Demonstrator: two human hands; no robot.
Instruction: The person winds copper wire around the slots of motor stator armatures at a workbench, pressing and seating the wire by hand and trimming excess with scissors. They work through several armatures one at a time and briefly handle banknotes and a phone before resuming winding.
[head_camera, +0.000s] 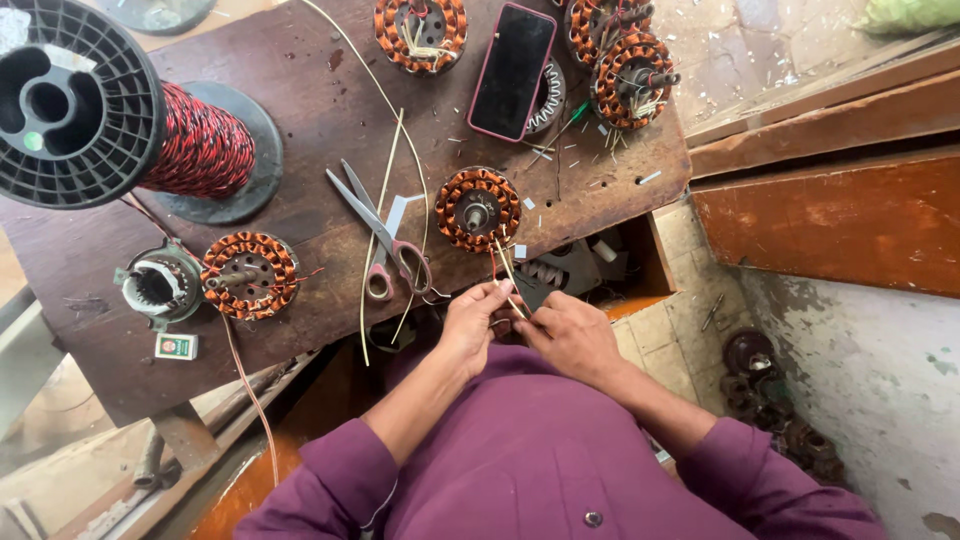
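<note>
My left hand (474, 320) and my right hand (568, 335) meet at the near edge of the wooden bench (330, 110), fingers pinched together on thin yellow sleeving and wire leads (508, 272). These leads run up to a copper-wound stator (477, 208) lying just beyond my fingers. Both hands grip the strands; the fingertips hide where the strands end. Purple sleeves cover my forearms.
Scissors (380, 235) lie left of the stator beside a long yellow sleeve (385, 190). Another wound stator (249, 273), a metal motor part (160, 285), a large black spool of red wire (120, 125), a dark phone (512, 70) and more stators (630, 75) occupy the bench. Wooden shelves (830, 210) stand right.
</note>
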